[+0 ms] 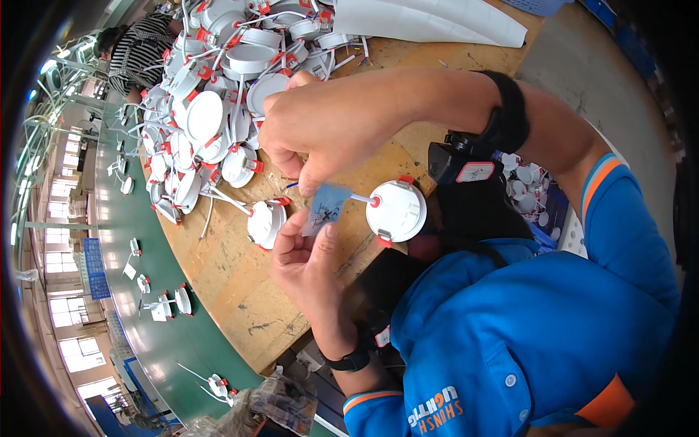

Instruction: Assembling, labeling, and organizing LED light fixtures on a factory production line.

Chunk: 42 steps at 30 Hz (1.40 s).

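My left hand [309, 273] pinches a small translucent bluish label [328, 207] with dark print between thumb and fingers. The closed fingertips of my right hand [302, 138] meet the label's upper corner. From behind the label a white cable runs to a round white downlight [397, 210] with red clips, lying on the wooden table close to my body. Whether the label is fixed to the cable, I cannot tell. Beside my left fingertips rests another round white downlight [266, 223], its cable pointing toward the pile.
A high heap of white downlights [204, 116] with loose cables covers the table's far part. White sheeting [429, 20] lies along the back. Beyond the curved wooden edge, a green conveyor belt [156, 247] carries several lights. A person in stripes [142, 51] bends near the pile.
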Tool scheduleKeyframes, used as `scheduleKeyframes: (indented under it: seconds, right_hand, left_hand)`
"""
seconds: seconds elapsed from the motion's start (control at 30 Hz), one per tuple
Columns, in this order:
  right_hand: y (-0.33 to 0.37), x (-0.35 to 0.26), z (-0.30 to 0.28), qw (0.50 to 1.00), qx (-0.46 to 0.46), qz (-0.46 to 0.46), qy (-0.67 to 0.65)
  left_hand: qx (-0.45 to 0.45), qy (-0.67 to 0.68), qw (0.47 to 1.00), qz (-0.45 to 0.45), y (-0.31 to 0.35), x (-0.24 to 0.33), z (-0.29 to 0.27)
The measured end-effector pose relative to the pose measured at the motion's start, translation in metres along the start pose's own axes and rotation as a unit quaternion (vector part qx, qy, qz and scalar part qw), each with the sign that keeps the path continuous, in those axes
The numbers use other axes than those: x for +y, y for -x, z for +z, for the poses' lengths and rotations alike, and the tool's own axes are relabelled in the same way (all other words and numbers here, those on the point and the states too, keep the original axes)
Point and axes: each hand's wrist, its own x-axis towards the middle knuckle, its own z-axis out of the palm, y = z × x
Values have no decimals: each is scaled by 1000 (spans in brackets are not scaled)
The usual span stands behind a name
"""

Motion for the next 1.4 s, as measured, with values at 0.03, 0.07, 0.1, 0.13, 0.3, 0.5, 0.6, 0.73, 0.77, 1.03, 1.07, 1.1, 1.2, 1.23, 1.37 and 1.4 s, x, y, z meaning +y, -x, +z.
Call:
scheduleKeyframes:
  seconds: [0.03,0.07,0.1,0.13,0.3,0.5,0.6,0.73,0.77,1.03,1.07,1.1,1.2,1.23,1.37,1.4]
  right_hand:
    - [1,-1,1,1000,4,-3,-6]
    - [1,-2,1,1000,8,-5,-12]
    - [1,-3,0,1000,9,-4,-13]
    - [1,-7,-4,1000,-19,9,4]
    - [7,-5,-5,995,-32,63,-65]
    - [41,34,23,982,35,-15,-186]
    - [52,39,50,966,60,26,-251]
    - [60,33,82,931,60,54,-355]
    - [61,29,84,920,80,73,-378]
    - [59,24,89,882,102,90,-451]
    - [59,24,91,875,106,87,-464]
    - [59,24,92,868,111,84,-476]
    - [59,21,92,859,117,94,-489]
    - [59,22,95,859,117,94,-489]
    - [57,21,103,864,162,85,-469]
    - [57,20,103,852,165,94,-488]
  left_hand:
    - [3,1,1000,-11,3,2,3]
    - [6,1,1000,-23,5,3,6]
    - [5,1,1000,-23,6,1,9]
    - [15,52,997,-46,5,-4,13]
    - [38,94,992,-72,4,-4,25]
    - [27,89,993,-71,6,-4,23]
    - [26,71,995,-70,6,-5,21]
    - [21,36,998,-43,7,-6,25]
    - [22,20,999,-34,7,-6,24]
    - [34,-3,999,14,9,-11,22]
    - [38,1,999,16,9,-10,22]
    - [39,1,999,16,9,-11,21]
    - [35,1,999,21,6,-17,17]
    - [33,0,999,29,6,-18,16]
    - [25,4,999,36,4,-18,14]
    - [24,4,999,36,4,-20,13]
